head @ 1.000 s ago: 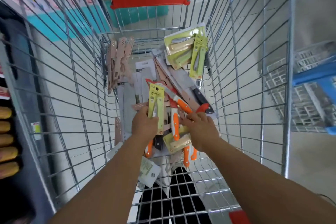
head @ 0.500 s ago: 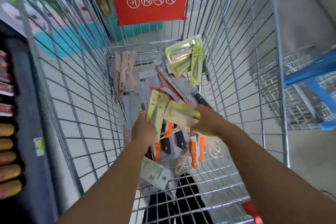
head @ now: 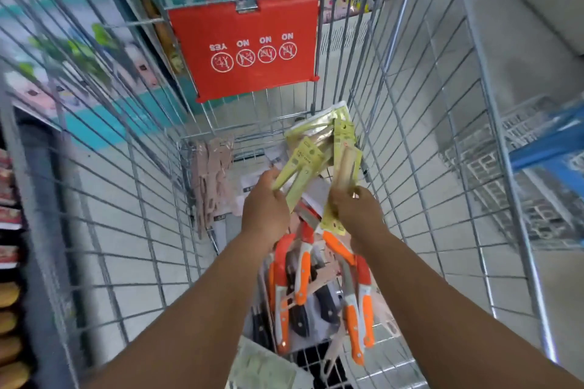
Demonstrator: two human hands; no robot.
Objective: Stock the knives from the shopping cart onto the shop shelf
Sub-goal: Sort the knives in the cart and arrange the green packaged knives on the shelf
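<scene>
Both my hands are raised inside the wire shopping cart (head: pixel 410 123). My left hand (head: pixel 264 205) grips yellow-green carded knife packs (head: pixel 298 169) fanned up and to the right. In my right hand (head: pixel 355 210) is another yellow-green carded knife pack (head: pixel 346 167), held upright. Below my hands, several orange-handled knives (head: pixel 301 275) and black-handled knives (head: pixel 325 298) lie on the cart floor. More yellow-green packs (head: pixel 316 126) lean at the cart's far end.
A red sign panel (head: pixel 246 44) hangs on the cart's far wall. Beige carded items (head: pixel 211 174) lean against the left wall. A shop shelf (head: pixel 9 230) with goods runs along the left edge. A blue frame (head: pixel 550 142) stands to the right, outside the cart.
Both hands have risen from the pile with yellow-green knife packs. My right hand picked up its pack during this time. The view has tilted up toward the cart's far end.
</scene>
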